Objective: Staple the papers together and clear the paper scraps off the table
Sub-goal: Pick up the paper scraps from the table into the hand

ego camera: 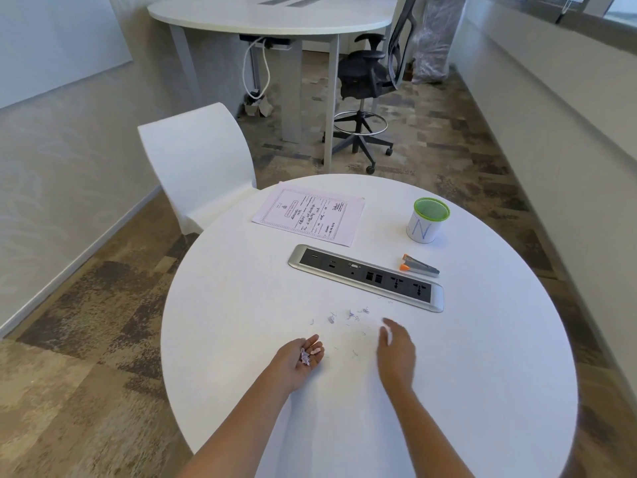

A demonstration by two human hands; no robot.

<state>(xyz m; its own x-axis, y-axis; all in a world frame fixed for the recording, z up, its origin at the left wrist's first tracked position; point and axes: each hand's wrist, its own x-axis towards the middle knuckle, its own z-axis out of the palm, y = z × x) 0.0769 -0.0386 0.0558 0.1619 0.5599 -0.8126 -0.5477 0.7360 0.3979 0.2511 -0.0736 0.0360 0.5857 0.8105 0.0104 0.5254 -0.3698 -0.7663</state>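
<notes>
- The white cup (427, 220) with a green rim bears a blue hand-drawn "N"; the papers (308, 215) carry a bordered printed form whose lines are too small to read.
- Paper scraps (351, 313) lie scattered on the round white bench (465, 374), just ahead of both grips and on the near side of the socket panel (365, 277).
- The left grip (303, 357) lies palm up and cupped, fingers curled loosely round a small heap of scraps.
- The right grip (396, 350) is over the bench beside the scattered scraps, back of the hand up. It is blurred, so I cannot tell whether its fingers pinch anything.
- The orange-and-grey stapler (418, 265) lies beyond the panel, near the cup, well apart from the papers.
</notes>
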